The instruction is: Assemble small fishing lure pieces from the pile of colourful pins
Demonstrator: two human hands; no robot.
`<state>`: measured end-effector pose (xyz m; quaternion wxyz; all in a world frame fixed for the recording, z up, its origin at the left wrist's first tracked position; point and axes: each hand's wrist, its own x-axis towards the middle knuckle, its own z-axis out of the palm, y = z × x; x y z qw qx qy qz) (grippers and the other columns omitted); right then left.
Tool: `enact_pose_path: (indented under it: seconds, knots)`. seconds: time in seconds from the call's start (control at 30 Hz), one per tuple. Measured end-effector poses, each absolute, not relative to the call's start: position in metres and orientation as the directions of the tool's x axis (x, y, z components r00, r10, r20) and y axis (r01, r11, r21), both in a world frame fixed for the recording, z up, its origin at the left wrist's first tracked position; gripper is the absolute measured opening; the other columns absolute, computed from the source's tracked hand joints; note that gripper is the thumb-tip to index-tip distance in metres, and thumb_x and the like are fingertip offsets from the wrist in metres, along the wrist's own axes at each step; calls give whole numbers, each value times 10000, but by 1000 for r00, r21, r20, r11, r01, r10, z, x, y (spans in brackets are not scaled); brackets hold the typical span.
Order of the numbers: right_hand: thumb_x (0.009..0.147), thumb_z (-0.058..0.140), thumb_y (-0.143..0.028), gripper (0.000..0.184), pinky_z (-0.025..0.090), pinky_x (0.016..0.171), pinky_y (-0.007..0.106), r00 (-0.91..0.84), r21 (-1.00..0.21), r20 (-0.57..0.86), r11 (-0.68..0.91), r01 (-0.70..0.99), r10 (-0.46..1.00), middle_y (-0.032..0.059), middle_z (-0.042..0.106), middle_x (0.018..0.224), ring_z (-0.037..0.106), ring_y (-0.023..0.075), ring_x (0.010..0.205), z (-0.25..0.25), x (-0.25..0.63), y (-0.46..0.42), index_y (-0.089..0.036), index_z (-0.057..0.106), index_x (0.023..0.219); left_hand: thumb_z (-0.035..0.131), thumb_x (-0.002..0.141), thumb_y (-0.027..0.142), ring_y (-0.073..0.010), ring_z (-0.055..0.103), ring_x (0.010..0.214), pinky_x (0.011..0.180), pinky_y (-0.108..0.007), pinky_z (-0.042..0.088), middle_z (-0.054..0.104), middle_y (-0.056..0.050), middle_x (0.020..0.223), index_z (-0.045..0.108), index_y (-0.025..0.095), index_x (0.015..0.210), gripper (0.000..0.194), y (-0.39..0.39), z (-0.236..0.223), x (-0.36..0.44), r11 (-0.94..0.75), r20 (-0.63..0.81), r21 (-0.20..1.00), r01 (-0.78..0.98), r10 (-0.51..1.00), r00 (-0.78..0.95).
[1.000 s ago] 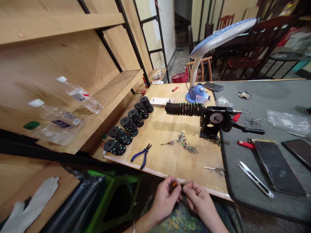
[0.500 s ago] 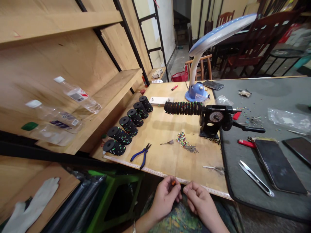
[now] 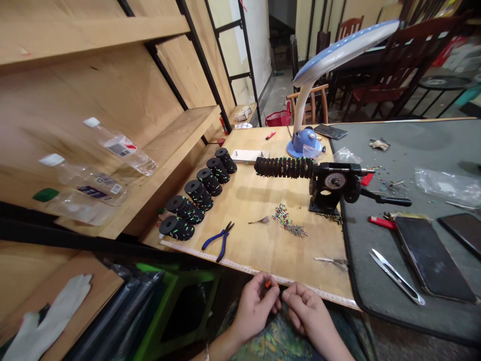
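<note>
Near the table (image 3: 244,200), the left hand (image 3: 257,307) is curling around a small orange piece (image 3: 268,284), while the right hand (image 3: 305,307) is pressing thumb to finger, any hold unclear.

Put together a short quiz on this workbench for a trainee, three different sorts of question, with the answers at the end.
1. How many black spools stand in the row along the left side of the wooden tabletop?

2. True or false: the pliers lie on the grey mat.

3. Fill in the blank, using the person's own sides: a small orange thing shows between the fingers of the ____ hand.

Key:
1. Six.
2. False; the blue-handled pliers lie on the wooden tabletop.
3. Left; it is in the left hand.
</note>
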<state>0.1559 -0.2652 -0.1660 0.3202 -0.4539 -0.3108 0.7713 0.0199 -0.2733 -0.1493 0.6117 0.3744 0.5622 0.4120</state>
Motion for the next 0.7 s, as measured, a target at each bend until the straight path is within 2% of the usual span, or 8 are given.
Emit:
enact_pose_path:
  seconds: [0.2,0.47,0.7]
  knots:
    - [629,692,-658,495,116,343,204,-380,-754,-511,-614,-233,771,-126,362,297,195,36,272,-166,157,-265,-217,468,619,651,782,496,-95,510,490,491,-198,418,528,38,562,517,175,763,348,-275,-149,20,357,-356,933,-42,934,32]
    - [599,690,-695,527,122,335,193,-357,-757,-520,-612,-229,776,-124,376,294,191,36,276,-165,157,-263,-218,468,631,627,813,433,-90,491,481,495,-198,404,537,32,555,503,174,751,293,-276,-152,20,342,-343,939,15,938,53]
    - [603,680,-706,550,142,344,184,-352,-772,-504,-594,-225,788,-121,411,325,219,44,291,-163,157,-261,-201,524,757,636,810,402,-90,494,465,487,-198,410,537,37,540,504,185,735,265,-276,-154,21,342,-343,939,28,937,71]
